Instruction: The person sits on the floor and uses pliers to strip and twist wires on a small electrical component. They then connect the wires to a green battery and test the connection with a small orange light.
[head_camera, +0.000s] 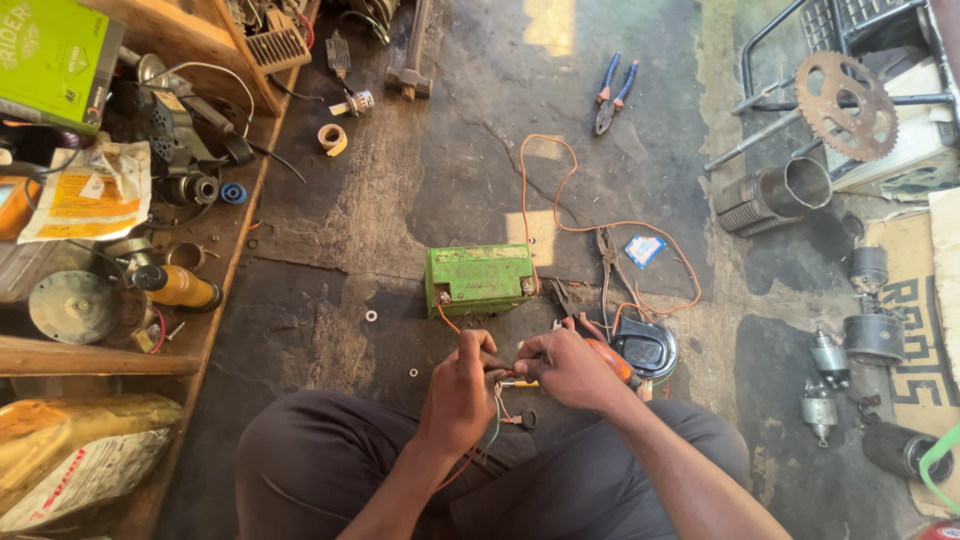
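I sit on a stained concrete floor with my knees spread. My left hand (463, 385) pinches thin wires, orange and green, just in front of a green box-shaped battery (479, 279). My right hand (568, 368) is closed around an orange-handled tool (610, 360) and touches the same wire bundle where the two hands meet. An orange wire (560, 215) loops from the battery across the floor toward a round black horn-like part (647, 350) beside my right hand. Where the fingertips meet, the wire ends are hidden.
Blue-handled pliers (612, 94) lie farther off; bare pliers (606, 250) lie right of the battery. A wooden shelf (215, 290) on the left holds motor parts, bottles and bags. At right are a finned cylinder (778, 194), a rusty sprocket (846, 105) and small motors (830, 360).
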